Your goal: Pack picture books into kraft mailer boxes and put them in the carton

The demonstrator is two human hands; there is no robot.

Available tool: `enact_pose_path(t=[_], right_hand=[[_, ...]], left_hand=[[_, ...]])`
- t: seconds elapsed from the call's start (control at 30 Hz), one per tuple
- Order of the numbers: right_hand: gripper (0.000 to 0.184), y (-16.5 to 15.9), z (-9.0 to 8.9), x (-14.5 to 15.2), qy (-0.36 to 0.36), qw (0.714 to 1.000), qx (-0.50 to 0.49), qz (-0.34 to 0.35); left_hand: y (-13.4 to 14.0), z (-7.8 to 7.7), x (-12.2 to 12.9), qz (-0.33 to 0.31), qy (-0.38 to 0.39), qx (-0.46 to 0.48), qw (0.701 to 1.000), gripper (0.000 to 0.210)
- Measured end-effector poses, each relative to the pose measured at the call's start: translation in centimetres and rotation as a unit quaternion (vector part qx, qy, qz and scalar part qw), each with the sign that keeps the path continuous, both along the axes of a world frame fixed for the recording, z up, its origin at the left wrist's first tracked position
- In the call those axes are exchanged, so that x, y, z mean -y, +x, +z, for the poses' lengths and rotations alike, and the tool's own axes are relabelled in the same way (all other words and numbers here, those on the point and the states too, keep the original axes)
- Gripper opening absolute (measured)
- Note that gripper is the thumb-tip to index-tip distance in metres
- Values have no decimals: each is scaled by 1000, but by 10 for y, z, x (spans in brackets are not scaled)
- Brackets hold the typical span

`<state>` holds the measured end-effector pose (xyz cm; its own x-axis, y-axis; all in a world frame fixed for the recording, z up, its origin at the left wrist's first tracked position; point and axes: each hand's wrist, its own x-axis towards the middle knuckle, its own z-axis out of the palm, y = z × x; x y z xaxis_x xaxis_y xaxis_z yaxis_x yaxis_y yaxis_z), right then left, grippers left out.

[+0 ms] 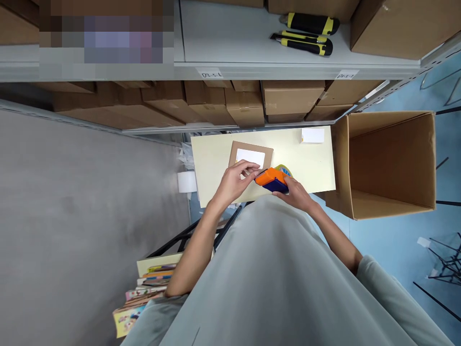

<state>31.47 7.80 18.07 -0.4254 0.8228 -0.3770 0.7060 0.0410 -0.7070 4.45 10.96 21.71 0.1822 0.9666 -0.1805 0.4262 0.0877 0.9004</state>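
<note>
My right hand (296, 194) is wrapped round a tape dispenser (273, 178) with an orange top and a dark blue lower part. A round yellow-green edge with blue, apparently its roll, shows behind it. My left hand (237, 180) is at the dispenser's left end, fingers curled and thumb close to the forefinger. Whatever lies between those fingertips is too small to tell. Beyond the left hand, a flat brown cardboard package (233, 153) with a white label (250, 157) lies on the cream table (212, 166). The hand covers part of its near side.
A small white box (312, 135) lies at the table's far right. Beside the table stands an open cardboard box (392, 163). Grey shelving (230, 48) ahead carries brown boxes (293, 96) and several yellow-black cutters (311, 23). A white roll (186, 182) is left; books (147, 288) are lower left.
</note>
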Motion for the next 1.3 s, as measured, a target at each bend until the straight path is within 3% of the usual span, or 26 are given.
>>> enact_pose_path(t=[0.23, 0.5, 0.73, 0.97, 1.07, 1.3], right_hand=[[44, 7, -2, 1, 34, 999, 19, 37], [43, 7, -2, 0, 17, 999, 28, 35], [42, 11, -9, 0, 16, 999, 11, 38], [43, 11, -5, -1, 7, 999, 19, 43], [45, 11, -2, -2, 12, 998, 32, 45], [41, 16, -2, 0, -1, 996, 55, 67]], left_hand=[[-2, -3, -2, -48, 0, -25, 999, 18], [10, -7, 8, -43, 53, -65, 996, 17], [8, -7, 5, -54, 5, -77, 996, 10], [11, -13, 2, 2, -26, -40, 999, 25], [13, -13, 4, -1, -4, -46, 999, 12], [21, -12, 17, -5, 20, -74, 997, 19]])
